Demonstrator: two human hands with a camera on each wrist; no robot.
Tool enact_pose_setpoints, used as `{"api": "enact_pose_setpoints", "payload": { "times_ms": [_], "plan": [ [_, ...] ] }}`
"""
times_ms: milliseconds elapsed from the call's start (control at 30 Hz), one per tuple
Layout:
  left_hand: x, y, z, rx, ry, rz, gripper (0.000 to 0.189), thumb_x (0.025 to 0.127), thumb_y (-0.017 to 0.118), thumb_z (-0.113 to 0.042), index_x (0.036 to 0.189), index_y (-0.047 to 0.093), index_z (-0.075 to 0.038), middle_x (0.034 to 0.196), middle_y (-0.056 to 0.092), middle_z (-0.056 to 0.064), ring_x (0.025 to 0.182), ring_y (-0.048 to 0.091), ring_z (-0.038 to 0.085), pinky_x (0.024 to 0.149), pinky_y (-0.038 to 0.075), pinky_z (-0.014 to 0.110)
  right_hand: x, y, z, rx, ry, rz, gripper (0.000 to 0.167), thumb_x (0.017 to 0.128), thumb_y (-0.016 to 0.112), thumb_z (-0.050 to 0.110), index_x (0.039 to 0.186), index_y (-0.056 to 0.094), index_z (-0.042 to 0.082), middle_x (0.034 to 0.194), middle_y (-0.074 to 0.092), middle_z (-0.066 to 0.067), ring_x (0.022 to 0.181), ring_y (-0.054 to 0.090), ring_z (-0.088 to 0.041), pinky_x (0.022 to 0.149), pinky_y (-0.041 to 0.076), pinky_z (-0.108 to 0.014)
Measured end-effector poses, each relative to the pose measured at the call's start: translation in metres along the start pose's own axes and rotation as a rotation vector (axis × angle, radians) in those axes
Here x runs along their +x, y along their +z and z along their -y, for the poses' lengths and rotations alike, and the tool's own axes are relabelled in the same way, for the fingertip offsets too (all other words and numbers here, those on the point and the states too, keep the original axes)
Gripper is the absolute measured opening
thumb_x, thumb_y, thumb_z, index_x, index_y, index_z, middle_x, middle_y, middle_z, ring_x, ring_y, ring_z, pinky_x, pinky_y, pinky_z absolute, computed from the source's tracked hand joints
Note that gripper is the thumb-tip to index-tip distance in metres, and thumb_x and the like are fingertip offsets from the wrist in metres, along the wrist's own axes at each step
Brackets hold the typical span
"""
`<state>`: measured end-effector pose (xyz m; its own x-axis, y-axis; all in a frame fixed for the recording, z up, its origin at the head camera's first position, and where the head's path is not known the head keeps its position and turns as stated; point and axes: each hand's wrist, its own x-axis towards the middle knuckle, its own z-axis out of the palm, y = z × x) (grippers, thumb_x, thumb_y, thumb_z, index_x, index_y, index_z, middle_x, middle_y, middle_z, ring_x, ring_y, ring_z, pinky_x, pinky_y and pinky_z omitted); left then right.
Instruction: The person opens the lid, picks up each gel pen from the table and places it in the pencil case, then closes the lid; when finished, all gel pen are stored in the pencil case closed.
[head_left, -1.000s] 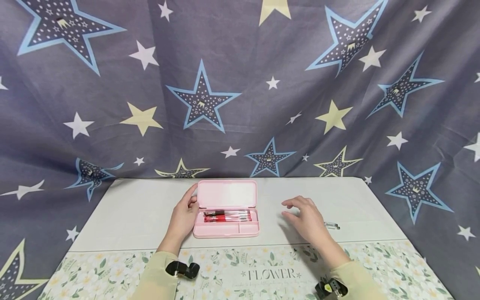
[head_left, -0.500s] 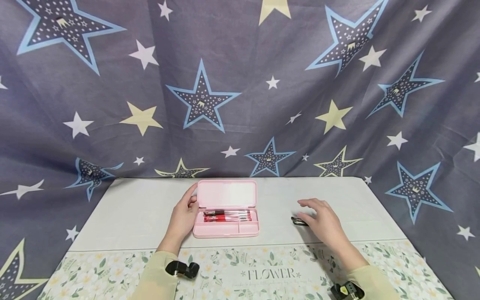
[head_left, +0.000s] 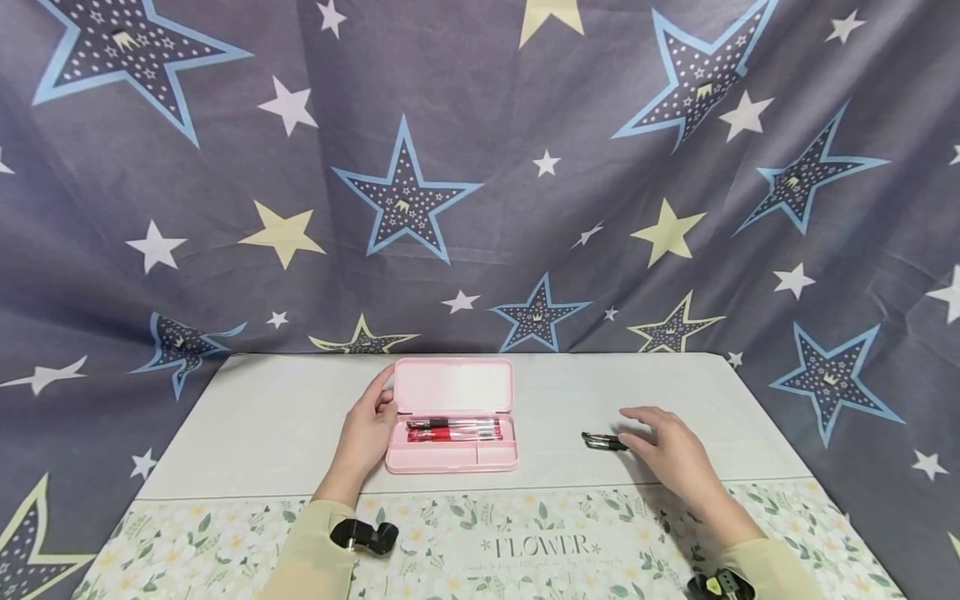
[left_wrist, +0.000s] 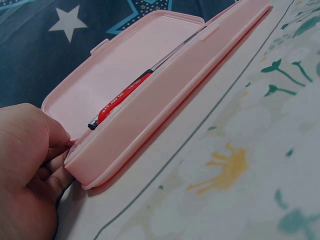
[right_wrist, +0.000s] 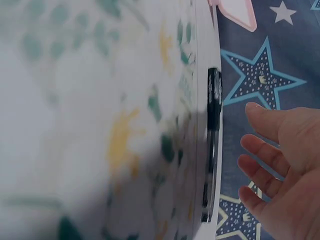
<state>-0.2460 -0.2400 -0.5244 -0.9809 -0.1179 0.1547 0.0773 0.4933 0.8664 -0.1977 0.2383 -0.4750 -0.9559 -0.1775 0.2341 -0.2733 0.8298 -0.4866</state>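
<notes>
An opened pink pencil case (head_left: 433, 457) lies on the table with its lid (head_left: 453, 386) tilted back. Inside its long compartment are a black-capped pen (head_left: 427, 424) and red-capped gel pens (head_left: 429, 435). My left hand (head_left: 365, 433) grips the case's left end, thumb at the edge and fingers curled behind, as the left wrist view shows. To the right, my right hand (head_left: 675, 450) hovers, holding nothing, fingers apart and loosely bent. Beneath it on the table lie black-capped clear pens (head_left: 603, 442), partly hidden by the hand; the right wrist view shows a black pen (right_wrist: 214, 110) apart from the fingers.
The white tabletop (head_left: 555, 467) has a floral mat (head_left: 442, 542) along its front. A dark star-patterned curtain (head_left: 465, 167) hangs right behind the table. The case's smaller front compartments (head_left: 497, 453) face me.
My right hand has moved right, over the black-capped pens, uncovering their capped ends at its left. The left hand and the pencil case have stayed in place.
</notes>
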Motion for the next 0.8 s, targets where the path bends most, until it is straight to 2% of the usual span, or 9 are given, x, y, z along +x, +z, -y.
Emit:
{"api": "enact_pose_setpoints", "payload": {
  "times_ms": [267,567,800],
  "plan": [
    [0.000,0.000,0.001,0.002,0.003,-0.003,0.064,0.111,0.053,-0.005,0.172,0.043,-0.022,0.131,0.073,0.017,0.115,0.068,0.032,0.106,0.049,0.054,-0.004,-0.003,-0.013,-0.005,0.028,0.019,0.040,0.102,0.082,0.018,0.140,0.075,0.006,0.139,0.072,-0.018,0.131,0.062,-0.047,0.106,0.048,-0.069],
    [0.000,0.001,0.001,0.003,-0.004,-0.002,0.064,0.111,0.053,-0.005,0.172,0.043,-0.022,0.131,0.073,0.016,0.115,0.068,0.031,0.106,0.049,0.053,-0.006,0.000,-0.025,-0.021,0.053,0.063,0.035,0.100,0.084,0.018,0.133,0.079,0.007,0.129,0.075,-0.014,0.120,0.068,-0.041,0.101,0.053,-0.064],
    [-0.001,0.000,-0.001,0.008,0.003,-0.014,0.064,0.110,0.056,-0.005,0.171,0.045,-0.021,0.125,0.074,0.015,0.108,0.067,0.030,0.100,0.049,0.050,-0.006,0.002,-0.030,-0.024,0.064,0.088,0.034,0.098,0.086,0.018,0.130,0.081,0.009,0.126,0.076,-0.011,0.119,0.068,-0.040,0.100,0.053,-0.063]
  ]
}}
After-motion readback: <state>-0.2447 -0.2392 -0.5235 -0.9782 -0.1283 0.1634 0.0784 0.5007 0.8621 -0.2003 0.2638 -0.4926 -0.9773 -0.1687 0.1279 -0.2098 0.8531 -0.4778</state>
